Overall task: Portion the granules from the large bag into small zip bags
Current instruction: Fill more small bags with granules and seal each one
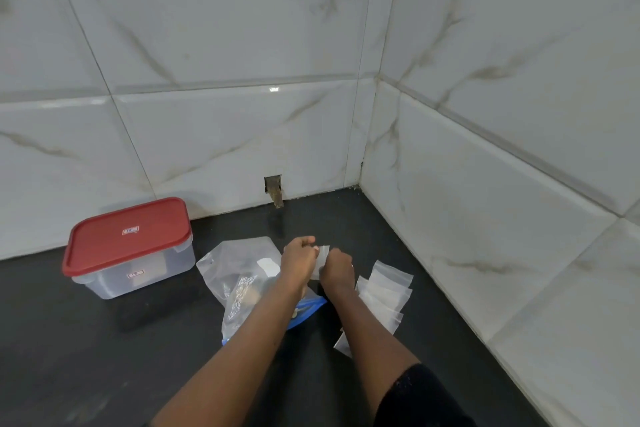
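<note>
A large clear bag (239,274) with a blue zip edge lies on the black counter (138,340), with brownish granules (244,288) showing inside. My left hand (298,262) and my right hand (337,270) meet just above and to the right of it. Together they pinch one small clear zip bag (323,255) between them, each at one side of its top. A loose pile of several small zip bags (386,295) lies to the right of my right forearm.
A clear plastic box with a red lid (128,246) stands at the left against the tiled wall. Marble-look tiled walls meet in a corner at the back right (360,184). A small hole with a stub (275,191) sits in the back wall.
</note>
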Action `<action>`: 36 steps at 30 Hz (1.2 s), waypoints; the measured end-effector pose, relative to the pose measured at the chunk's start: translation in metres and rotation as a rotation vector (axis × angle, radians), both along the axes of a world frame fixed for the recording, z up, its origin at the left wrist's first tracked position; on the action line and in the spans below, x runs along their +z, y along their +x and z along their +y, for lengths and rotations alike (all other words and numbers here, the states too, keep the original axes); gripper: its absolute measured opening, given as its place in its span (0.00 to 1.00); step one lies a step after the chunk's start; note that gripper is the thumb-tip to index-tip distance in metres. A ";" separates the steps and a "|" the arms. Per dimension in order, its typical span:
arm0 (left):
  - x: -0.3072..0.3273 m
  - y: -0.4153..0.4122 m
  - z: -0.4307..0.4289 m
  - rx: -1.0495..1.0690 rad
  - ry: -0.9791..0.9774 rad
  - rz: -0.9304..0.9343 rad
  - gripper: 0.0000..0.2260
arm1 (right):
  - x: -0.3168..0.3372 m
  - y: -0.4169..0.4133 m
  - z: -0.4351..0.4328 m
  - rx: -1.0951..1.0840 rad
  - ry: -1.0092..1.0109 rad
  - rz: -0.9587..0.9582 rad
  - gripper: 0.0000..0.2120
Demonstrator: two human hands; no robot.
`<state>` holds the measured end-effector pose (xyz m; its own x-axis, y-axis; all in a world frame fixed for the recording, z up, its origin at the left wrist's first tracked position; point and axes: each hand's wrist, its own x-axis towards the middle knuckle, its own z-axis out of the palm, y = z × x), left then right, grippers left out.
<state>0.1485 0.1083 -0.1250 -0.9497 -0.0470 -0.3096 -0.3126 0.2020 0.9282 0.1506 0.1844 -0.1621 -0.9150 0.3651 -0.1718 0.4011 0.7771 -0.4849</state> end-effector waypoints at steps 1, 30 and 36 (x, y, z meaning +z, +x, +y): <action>0.003 0.002 0.000 -0.005 0.005 0.006 0.15 | 0.004 0.003 0.001 -0.008 -0.009 0.016 0.11; 0.059 0.070 -0.067 0.111 0.286 0.197 0.07 | 0.085 0.092 -0.052 0.088 -0.565 0.632 0.07; 0.051 0.078 -0.073 0.108 0.362 0.140 0.07 | 0.085 0.103 -0.059 0.053 -0.746 0.600 0.07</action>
